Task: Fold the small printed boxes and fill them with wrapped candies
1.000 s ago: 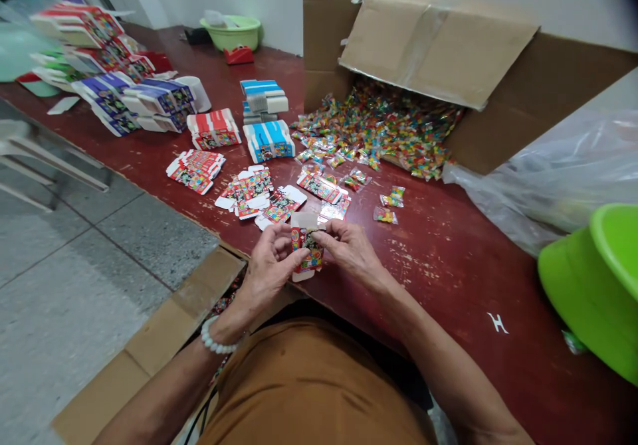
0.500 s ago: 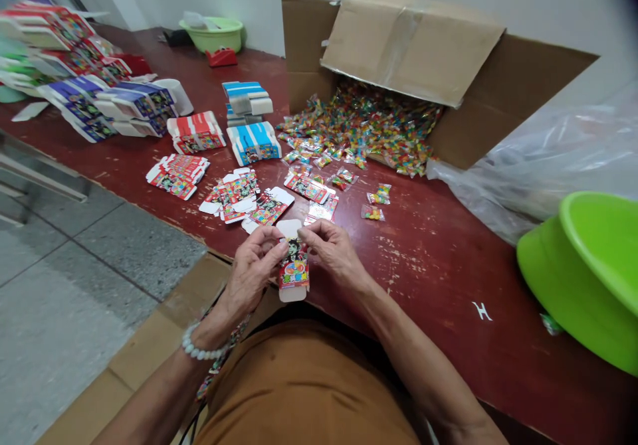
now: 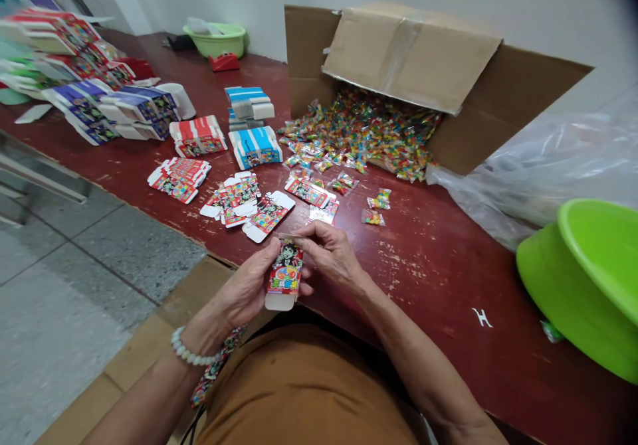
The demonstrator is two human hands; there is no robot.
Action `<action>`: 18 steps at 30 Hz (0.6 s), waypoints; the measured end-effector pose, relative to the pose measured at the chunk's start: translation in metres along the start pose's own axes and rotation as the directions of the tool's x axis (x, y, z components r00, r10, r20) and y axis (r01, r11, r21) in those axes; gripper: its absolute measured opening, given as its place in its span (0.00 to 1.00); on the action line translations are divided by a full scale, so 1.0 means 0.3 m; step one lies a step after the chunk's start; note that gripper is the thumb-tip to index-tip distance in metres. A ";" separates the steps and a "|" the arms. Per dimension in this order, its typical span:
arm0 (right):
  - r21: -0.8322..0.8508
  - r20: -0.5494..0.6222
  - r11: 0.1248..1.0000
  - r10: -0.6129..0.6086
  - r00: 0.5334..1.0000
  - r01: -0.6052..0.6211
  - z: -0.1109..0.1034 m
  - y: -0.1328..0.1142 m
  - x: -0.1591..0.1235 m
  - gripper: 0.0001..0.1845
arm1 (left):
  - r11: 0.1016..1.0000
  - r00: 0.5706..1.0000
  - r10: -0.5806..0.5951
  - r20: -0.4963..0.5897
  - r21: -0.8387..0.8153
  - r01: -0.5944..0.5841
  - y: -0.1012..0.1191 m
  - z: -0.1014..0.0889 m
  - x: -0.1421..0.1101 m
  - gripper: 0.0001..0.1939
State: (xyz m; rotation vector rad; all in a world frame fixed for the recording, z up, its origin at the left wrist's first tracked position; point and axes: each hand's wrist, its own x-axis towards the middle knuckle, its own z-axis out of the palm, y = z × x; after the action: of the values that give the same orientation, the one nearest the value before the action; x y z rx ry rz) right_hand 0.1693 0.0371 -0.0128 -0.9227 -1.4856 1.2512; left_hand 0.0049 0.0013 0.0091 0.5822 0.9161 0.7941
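A small printed red carton (image 3: pixel 284 273) rests in my left hand (image 3: pixel 249 289), whose fingers curl round its underside. My right hand (image 3: pixel 329 252) pinches the carton's top flap at the far end. Both hands hover over the near edge of the dark red table (image 3: pixel 438 266). Just beyond them lie several flat unfolded cartons (image 3: pixel 238 196) and a few loose candy packets (image 3: pixel 373 217). A big cardboard box (image 3: pixel 413 60) lies on its side at the back, spilling a heap of coloured candy packets (image 3: pixel 363 133).
Stacks of folded red, blue and purple cartons (image 3: pixel 124 106) fill the table's left. Two green basins (image 3: pixel 583 279) sit at the right edge beside a clear plastic bag (image 3: pixel 558 159). A pale green bowl (image 3: pixel 215 36) and red tape dispenser (image 3: pixel 224 62) stand at the back. Cardboard (image 3: pixel 149 345) lies on the floor.
The carton has turned from upright to lying flatter in my left palm, printed face up. My right hand has pressed the top flap down over its far end.
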 end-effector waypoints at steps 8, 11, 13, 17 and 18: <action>-0.111 0.071 0.988 0.116 0.991 -0.108 -0.013 -0.029 0.021 0.10 | 0.999 0.993 -0.008 -0.119 0.030 0.012 -0.004 0.034 0.007 0.24; -0.098 0.067 0.989 0.120 0.990 -0.113 -0.016 -0.037 0.041 0.09 | 0.998 0.995 0.036 -0.089 0.049 -0.032 -0.012 0.027 0.012 0.29; -0.017 0.071 0.982 0.186 0.980 -0.186 -0.014 -0.041 0.050 0.10 | 0.993 0.994 0.091 -0.058 0.082 -0.086 -0.021 0.016 0.017 0.32; 0.043 0.090 0.969 0.238 0.967 -0.242 -0.012 -0.038 0.051 0.10 | 0.973 0.987 0.160 -0.027 0.173 -0.153 -0.041 -0.013 0.033 0.35; 0.011 0.090 0.977 0.211 0.973 -0.213 -0.013 -0.037 0.049 0.10 | 0.970 0.986 0.164 -0.030 0.190 -0.155 -0.046 -0.018 0.036 0.36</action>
State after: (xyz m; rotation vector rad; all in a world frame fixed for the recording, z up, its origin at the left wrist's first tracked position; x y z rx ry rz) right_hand 0.1695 0.0500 0.0009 -1.0453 -1.4688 1.4758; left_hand 0.0089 0.0027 -0.0088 0.8127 1.0015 0.8738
